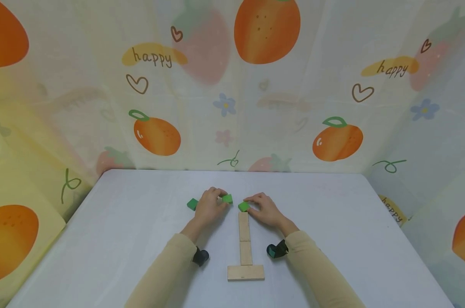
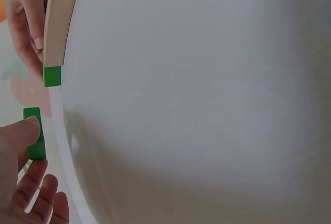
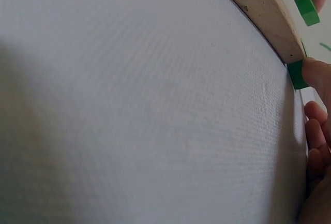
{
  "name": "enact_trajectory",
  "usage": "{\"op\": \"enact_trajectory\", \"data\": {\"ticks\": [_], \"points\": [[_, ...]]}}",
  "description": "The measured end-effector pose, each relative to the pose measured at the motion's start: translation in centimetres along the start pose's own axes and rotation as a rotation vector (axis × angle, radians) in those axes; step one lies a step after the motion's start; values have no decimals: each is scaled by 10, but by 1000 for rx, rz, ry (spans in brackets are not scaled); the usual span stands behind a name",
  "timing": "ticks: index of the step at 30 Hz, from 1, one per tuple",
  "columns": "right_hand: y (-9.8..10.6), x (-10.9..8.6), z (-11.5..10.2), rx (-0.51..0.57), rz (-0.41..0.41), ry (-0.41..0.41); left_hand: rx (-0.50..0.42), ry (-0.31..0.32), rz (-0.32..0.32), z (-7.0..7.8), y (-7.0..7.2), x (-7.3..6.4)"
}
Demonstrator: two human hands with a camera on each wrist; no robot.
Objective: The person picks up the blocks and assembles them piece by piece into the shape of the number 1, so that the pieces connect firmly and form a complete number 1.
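Between thumb and fingers, my left hand (image 1: 209, 206) pinches a green block (image 1: 227, 199), which also shows as a green block (image 2: 34, 144) in the left wrist view. Just to the right, my right hand (image 1: 267, 210) pinches a second green block (image 1: 243, 207) by its side. That block sits at the far end of a line of two plain wooden blocks (image 1: 244, 226). In the right wrist view, the thumb presses on this green block (image 3: 297, 75) where it meets the wood. A crosswise wooden block (image 1: 245, 273) lies at the near end of the line.
Left of my left hand, another green block (image 1: 192, 204) lies on the white table (image 1: 120, 239), partly hidden by the hand. A printed cloth (image 1: 232, 128) hangs behind the table's far edge. Each wrist carries a small dark camera (image 1: 277, 249).
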State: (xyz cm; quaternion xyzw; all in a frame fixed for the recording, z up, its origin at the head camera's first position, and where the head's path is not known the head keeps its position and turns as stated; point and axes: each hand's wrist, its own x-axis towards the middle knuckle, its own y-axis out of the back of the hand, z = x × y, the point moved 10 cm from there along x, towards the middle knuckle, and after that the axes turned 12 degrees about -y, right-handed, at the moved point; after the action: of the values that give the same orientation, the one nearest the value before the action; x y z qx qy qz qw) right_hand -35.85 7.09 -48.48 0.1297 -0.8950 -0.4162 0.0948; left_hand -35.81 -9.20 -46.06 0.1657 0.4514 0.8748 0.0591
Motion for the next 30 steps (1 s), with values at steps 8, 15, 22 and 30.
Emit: {"op": "enact_trajectory", "data": {"ticks": [8,15,22,30], "points": [[0,0,-2,-5,1,18,1,-22,-22,4,-6,-4],[0,1,-1,-6,1,19,2,-46,-40,7,-13,-6],[0,1,-1,-5,9,22,-7,-68,-43,12,-17,-8],[1,0,-3,0,17,40,4,-81,-72,16,-20,-10]]}}
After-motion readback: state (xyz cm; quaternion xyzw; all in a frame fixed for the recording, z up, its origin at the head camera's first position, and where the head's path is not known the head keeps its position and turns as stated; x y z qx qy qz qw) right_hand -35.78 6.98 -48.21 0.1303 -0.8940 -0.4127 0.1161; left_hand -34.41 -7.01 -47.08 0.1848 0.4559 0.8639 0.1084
